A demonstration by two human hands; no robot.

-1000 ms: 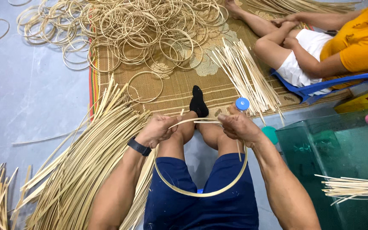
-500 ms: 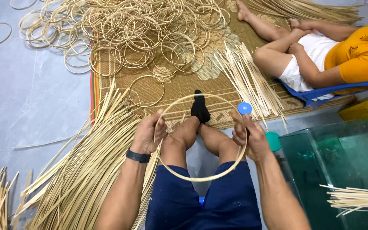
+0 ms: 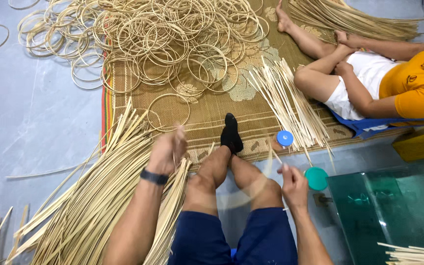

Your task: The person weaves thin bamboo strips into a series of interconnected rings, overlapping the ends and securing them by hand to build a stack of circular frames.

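Strip [image 3: 266, 169] of pale bamboo, blurred, rises up and leftward from the right hand [image 3: 293, 184], whose fingers pinch its lower end, while the left hand [image 3: 168, 149], nearer the loose bundle of strips [image 3: 99, 196], hovers half-curled, its grip unclear.

The long strips [image 3: 99, 196] by the left hand [image 3: 168, 149] look like split bamboo or rattan, pale, dry and matt. The hoops [image 3: 168, 44] are of the same fibre. The woven mat [image 3: 212, 113] is coarse straw-like weave, dull tan. The floor [image 3: 35, 122] is smooth, faintly glossy grey. Two round lids [image 3: 284, 138] look like smooth plastic. The tabletop [image 3: 393, 206] is glossy glass.
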